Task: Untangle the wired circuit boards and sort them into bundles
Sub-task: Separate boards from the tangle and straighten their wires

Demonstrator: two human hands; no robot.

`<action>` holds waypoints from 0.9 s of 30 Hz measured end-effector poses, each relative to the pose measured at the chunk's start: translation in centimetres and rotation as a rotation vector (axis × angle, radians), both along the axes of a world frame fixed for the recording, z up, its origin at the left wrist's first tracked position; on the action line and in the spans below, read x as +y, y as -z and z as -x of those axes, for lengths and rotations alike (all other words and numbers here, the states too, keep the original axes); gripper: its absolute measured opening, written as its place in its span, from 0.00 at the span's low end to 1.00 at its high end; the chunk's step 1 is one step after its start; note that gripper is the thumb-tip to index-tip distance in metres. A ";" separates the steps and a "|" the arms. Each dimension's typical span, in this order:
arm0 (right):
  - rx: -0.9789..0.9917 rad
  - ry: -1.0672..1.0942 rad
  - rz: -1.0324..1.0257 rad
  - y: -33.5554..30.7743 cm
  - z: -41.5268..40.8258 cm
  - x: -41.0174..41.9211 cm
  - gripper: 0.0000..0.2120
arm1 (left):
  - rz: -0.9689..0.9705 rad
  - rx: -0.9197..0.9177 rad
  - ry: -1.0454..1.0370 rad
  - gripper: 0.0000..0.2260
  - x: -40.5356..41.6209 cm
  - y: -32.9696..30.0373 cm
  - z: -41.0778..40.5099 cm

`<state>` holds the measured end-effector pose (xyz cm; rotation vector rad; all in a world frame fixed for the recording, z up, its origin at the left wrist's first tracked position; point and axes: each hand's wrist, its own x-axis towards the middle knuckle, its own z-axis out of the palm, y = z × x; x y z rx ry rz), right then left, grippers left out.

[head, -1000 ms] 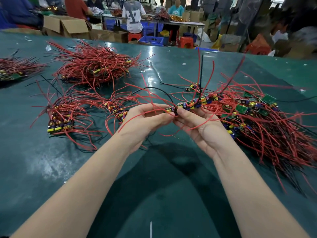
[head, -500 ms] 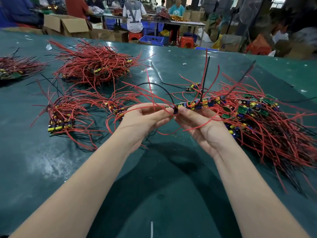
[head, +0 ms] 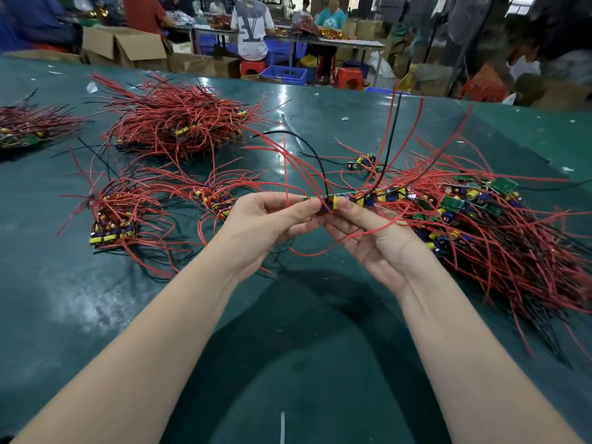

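Both hands meet above the middle of the green table (head: 288, 315). My left hand (head: 266, 222) and my right hand (head: 374, 235) pinch one end of a row of small wired circuit boards (head: 368, 197) with yellow and blue parts. Red and black wires rise from that row. To the right lies a big tangled heap of boards and red wires (head: 499, 232). Sorted bundles lie on the left: one at the near left (head: 115, 225), a small one (head: 217, 200) behind my left hand, and a large one (head: 179, 123) further back.
Another bundle (head: 28, 129) lies at the far left edge. A single loose board (head: 362, 161) sits behind my hands. Beyond the table are cardboard boxes (head: 125, 46), blue crates (head: 285, 73), red stools and seated people at another bench.
The row of boards has lifted slightly and its upright black wire has swung a little to the right. Both hands keep their pinch at nearly the same spot.
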<state>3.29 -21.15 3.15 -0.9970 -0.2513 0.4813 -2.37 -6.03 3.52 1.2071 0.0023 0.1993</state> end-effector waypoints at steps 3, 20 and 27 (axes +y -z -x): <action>0.012 -0.017 0.000 0.2 -0.1 0.0 0.03 | -0.004 0.015 0.030 0.05 0.3 0.1 0.0; 0.042 -0.039 -0.024 -0.4 0.4 -0.3 0.02 | 0.124 0.042 -0.087 0.07 1.7 -0.4 -0.4; -0.116 -0.067 0.425 0.2 0.1 -0.6 0.04 | 0.371 -0.002 -0.335 0.05 2.5 -1.5 -0.8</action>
